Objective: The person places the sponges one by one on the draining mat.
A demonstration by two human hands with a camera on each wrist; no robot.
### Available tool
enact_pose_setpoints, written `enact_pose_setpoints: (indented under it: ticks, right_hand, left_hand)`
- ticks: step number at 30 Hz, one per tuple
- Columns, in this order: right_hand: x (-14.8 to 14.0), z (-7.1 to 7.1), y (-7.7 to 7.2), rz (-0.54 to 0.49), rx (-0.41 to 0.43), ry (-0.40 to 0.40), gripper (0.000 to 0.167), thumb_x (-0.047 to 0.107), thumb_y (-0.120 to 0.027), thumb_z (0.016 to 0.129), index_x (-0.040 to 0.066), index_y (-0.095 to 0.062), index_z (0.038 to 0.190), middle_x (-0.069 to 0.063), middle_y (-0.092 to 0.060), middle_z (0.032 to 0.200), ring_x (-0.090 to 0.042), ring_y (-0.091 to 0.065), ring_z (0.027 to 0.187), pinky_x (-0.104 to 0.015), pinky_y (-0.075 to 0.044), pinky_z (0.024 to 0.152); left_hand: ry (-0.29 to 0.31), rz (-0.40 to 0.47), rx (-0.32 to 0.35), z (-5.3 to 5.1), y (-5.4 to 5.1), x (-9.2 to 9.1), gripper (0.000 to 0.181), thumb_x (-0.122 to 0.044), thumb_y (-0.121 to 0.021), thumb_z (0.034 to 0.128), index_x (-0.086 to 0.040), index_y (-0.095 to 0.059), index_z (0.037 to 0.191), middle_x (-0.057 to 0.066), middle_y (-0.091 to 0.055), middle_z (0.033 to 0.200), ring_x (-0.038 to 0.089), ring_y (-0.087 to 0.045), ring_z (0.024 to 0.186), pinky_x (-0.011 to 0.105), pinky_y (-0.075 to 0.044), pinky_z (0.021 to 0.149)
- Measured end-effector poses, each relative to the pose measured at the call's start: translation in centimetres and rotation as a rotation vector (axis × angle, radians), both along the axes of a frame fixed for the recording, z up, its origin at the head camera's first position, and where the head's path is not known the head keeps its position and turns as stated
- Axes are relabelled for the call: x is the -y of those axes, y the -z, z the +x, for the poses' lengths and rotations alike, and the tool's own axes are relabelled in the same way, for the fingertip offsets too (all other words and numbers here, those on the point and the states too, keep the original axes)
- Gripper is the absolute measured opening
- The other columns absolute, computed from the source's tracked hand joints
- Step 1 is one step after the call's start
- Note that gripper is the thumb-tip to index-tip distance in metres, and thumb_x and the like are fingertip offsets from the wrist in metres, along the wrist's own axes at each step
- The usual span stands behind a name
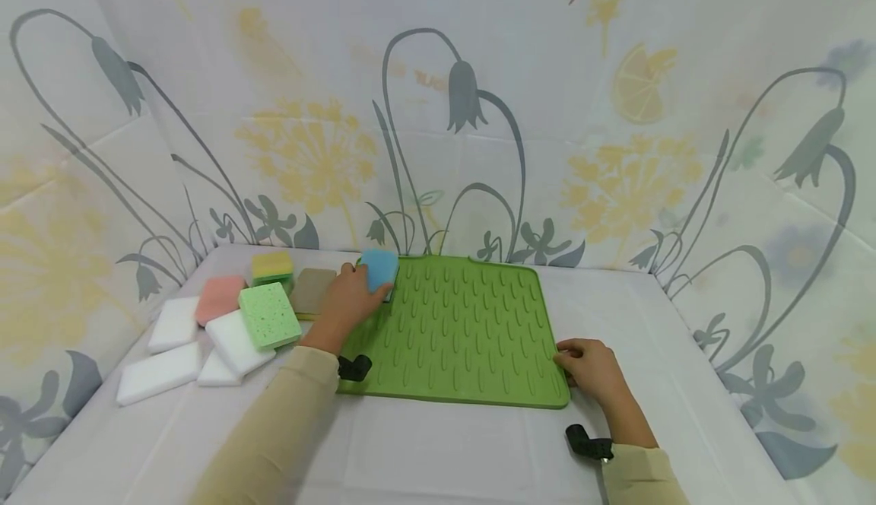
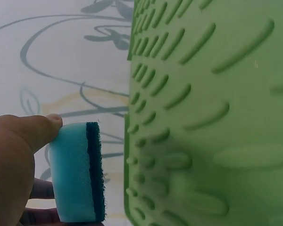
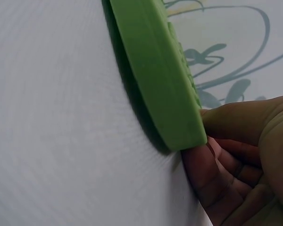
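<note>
My left hand (image 1: pixel 347 297) grips a blue sponge (image 1: pixel 379 268) above the far left corner of the green ridged mat (image 1: pixel 465 330). In the left wrist view the sponge (image 2: pixel 74 172) has a dark scouring side facing the mat (image 2: pixel 193 117), with a gap between them, and the thumb of the hand (image 2: pixel 14 165) lies on its edge. My right hand (image 1: pixel 594 372) pinches the mat's right edge near the front corner. The right wrist view shows the thumb of that hand (image 3: pixel 254 155) on top of the mat's rim (image 3: pixel 165 89) and fingers beneath it.
Left of the mat lie a brown sponge (image 1: pixel 312 290), a yellow and green sponge (image 1: pixel 271 268), a pink sponge (image 1: pixel 219 300), a light green sponge (image 1: pixel 270 316) and several white sponges (image 1: pixel 159 373). Behind the table (image 1: pixel 438 452) hangs a flower-patterned cloth (image 1: pixel 547 109).
</note>
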State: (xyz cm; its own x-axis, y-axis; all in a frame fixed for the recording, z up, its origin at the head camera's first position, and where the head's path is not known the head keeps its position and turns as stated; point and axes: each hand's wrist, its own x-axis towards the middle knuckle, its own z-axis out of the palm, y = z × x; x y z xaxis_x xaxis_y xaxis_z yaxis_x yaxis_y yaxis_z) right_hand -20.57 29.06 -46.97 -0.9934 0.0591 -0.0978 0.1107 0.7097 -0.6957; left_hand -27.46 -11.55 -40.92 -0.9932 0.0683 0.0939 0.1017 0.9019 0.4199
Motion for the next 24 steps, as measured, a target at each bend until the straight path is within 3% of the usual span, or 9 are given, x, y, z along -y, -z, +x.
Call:
enact_pose_setpoints:
  ticks: [5,11,18,24]
  right_hand:
    - [-0.1,0.1,-0.2,-0.011,0.003,-0.004,0.035,0.014,-0.063,0.091,-0.006,-0.063,0.12,-0.019,-0.07,0.103,-0.013,-0.067,0.071,-0.029,-0.057,0.06]
    - [-0.2,0.0,-0.2,-0.001,0.003,0.001,0.036,0.016,-0.063,0.091,-0.005,-0.063,0.121,-0.018,-0.071,0.103,-0.013,-0.067,0.072,-0.029,-0.056,0.061]
    - [-0.3,-0.1,-0.1,-0.024,0.023,0.008,0.037,0.017,-0.063,0.092,-0.004,-0.063,0.122,-0.016,-0.07,0.103,-0.013,-0.066,0.071,-0.03,-0.056,0.062]
    - [-0.2,-0.1,-0.1,-0.024,0.021,0.005,0.037,0.018,-0.064,0.092,-0.004,-0.063,0.122,-0.015,-0.07,0.101,-0.012,-0.065,0.07,-0.029,-0.056,0.061]
  left_hand:
    - [0.011,0.048,0.024,-0.1,0.2,-1.6,0.073,-0.047,-0.052,0.0971,0.01,-0.039,0.141,0.034,-0.039,0.136,0.046,-0.056,0.113,0.054,-0.049,0.093]
    - [0.015,0.067,0.001,-0.6,0.9,-3.4,0.071,-0.046,-0.053,0.0967,0.01,-0.041,0.139,0.03,-0.047,0.129,0.041,-0.054,0.115,0.05,-0.048,0.096]
    - [0.001,0.118,0.051,-0.8,1.4,-5.3,0.075,-0.049,-0.054,0.0958,0.008,-0.038,0.142,0.031,-0.043,0.139,0.043,-0.049,0.125,0.052,-0.045,0.101]
    - [0.004,0.129,0.064,-0.7,1.8,-6.7,0.076,-0.051,-0.053,0.0956,0.007,-0.039,0.143,0.029,-0.041,0.14,0.042,-0.05,0.124,0.051,-0.046,0.1]
